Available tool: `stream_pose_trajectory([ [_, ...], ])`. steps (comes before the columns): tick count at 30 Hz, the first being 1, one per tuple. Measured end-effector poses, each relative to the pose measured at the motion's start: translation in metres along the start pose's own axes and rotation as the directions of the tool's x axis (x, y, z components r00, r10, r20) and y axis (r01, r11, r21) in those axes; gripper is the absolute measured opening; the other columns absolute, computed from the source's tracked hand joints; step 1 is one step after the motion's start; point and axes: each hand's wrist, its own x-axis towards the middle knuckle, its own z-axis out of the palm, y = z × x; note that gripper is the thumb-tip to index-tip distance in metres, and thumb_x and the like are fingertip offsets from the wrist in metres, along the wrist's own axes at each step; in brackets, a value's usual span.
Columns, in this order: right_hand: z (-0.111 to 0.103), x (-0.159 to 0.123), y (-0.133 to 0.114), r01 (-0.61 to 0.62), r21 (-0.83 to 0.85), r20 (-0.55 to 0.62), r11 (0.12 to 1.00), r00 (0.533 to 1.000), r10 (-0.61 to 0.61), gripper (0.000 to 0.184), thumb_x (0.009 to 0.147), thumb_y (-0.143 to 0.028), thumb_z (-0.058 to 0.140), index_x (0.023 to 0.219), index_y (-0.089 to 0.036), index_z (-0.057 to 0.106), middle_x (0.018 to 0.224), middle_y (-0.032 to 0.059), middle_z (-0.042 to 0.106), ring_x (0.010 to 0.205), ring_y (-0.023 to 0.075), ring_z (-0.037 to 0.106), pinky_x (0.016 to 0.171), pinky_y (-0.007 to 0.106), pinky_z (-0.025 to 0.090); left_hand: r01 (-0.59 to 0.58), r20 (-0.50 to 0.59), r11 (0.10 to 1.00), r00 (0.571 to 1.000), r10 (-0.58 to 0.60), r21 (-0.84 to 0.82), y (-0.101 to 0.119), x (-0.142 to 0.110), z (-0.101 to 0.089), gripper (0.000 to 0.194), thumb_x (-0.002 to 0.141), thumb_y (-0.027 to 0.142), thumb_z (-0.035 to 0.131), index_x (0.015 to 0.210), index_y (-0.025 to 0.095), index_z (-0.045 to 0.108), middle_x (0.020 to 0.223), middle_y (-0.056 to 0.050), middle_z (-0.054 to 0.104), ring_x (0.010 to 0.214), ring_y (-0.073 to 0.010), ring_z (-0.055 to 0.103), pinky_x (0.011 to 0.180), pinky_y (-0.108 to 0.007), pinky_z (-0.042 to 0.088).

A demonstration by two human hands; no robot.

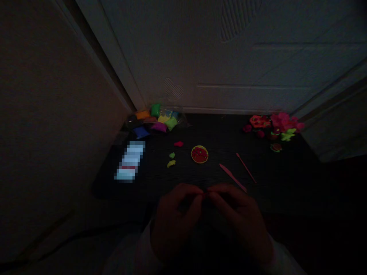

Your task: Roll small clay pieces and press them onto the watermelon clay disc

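My left hand (180, 214) and my right hand (239, 217) meet at the table's front edge, fingertips nearly touching. Both are pinched on a small red piece of clay (204, 195), mostly hidden by the fingers. Beyond them lies a round yellow-rimmed clay disc (200, 154) with a red top and small green bits. Left of the disc are a red lump of clay (178, 144), a small green piece (172, 155) and a yellow piece (171, 164). To its right rest a pink plastic knife (233, 177) and a thin pink stick tool (246, 168).
Several coloured clay packets (158, 126) are heaped at the back left of the dark table (212, 131). A lit, blurred-out screen (130, 161) lies at the left. Finished-looking clay flowers (282, 121) and small figures stand at the back right, before a pale door (200, 57).
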Motion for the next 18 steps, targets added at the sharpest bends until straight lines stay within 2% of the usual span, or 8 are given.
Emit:
stream_pose_trajectory([
  [2,0.001,0.001,0.000,-0.096,0.058,0.021,0.994,0.995,0.094,0.012,0.072,-0.032,0.057,0.078,-0.023,0.062,0.075,-0.0013,0.066,0.070,0.0126,0.061,0.063,0.020,0.049,0.079,0.007,0.997,0.997,-0.079,-0.027,0.000,0.000,0.001,0.013,0.071,0.017,0.054,0.084,0.020,0.059,0.073,0.003,0.065,0.067,-0.0092,0.061,0.061,-0.017,0.049],
  [4,0.002,0.002,0.000,-0.138,0.095,0.038,0.986,0.990,0.134,0.013,0.072,-0.033,0.057,0.077,-0.022,0.062,0.076,-0.0007,0.066,0.072,0.0131,0.060,0.064,0.021,0.048,0.096,0.002,0.995,0.995,-0.096,-0.022,0.000,0.000,0.001,0.018,0.069,0.018,0.058,0.086,0.020,0.059,0.075,0.003,0.065,0.069,-0.0096,0.061,0.062,-0.017,0.049],
  [9,0.002,0.002,0.003,-0.197,0.198,0.074,0.960,0.980,0.185,0.016,0.070,-0.034,0.059,0.079,-0.022,0.063,0.077,-0.0001,0.066,0.072,0.0134,0.060,0.065,0.022,0.048,0.062,0.015,0.998,0.998,-0.063,0.027,-0.001,-0.001,0.001,0.014,0.069,0.017,0.058,0.082,0.021,0.061,0.077,0.003,0.066,0.070,-0.0092,0.061,0.064,-0.017,0.049],
  [12,0.001,0.002,0.007,-0.231,0.255,0.108,0.939,0.972,0.210,0.022,0.072,-0.035,0.057,0.088,-0.023,0.063,0.076,0.0003,0.066,0.071,0.0129,0.060,0.064,0.023,0.048,0.078,0.023,0.997,0.997,-0.078,0.028,0.000,-0.001,-0.001,0.013,0.068,0.016,0.058,0.080,0.020,0.062,0.077,0.003,0.066,0.069,-0.0098,0.061,0.064,-0.018,0.049],
  [14,-0.001,0.002,0.010,-0.235,0.250,0.122,0.939,0.970,0.211,0.026,0.073,-0.036,0.055,0.094,-0.022,0.062,0.077,0.0016,0.066,0.071,0.0137,0.060,0.064,0.025,0.048,0.089,0.023,0.996,0.996,-0.090,0.021,0.001,0.000,-0.002,0.013,0.068,0.015,0.058,0.079,0.020,0.062,0.075,0.002,0.066,0.068,-0.0103,0.062,0.063,-0.018,0.050],
  [18,-0.003,0.002,0.011,-0.219,0.223,0.158,0.950,0.970,0.186,0.024,0.074,-0.036,0.055,0.093,-0.023,0.064,0.079,0.0020,0.066,0.073,0.0146,0.060,0.066,0.027,0.048,0.084,0.001,0.996,0.996,-0.084,-0.008,0.003,0.002,-0.001,0.013,0.067,0.015,0.059,0.079,0.019,0.062,0.075,0.002,0.067,0.068,-0.0103,0.062,0.062,-0.018,0.050],
])
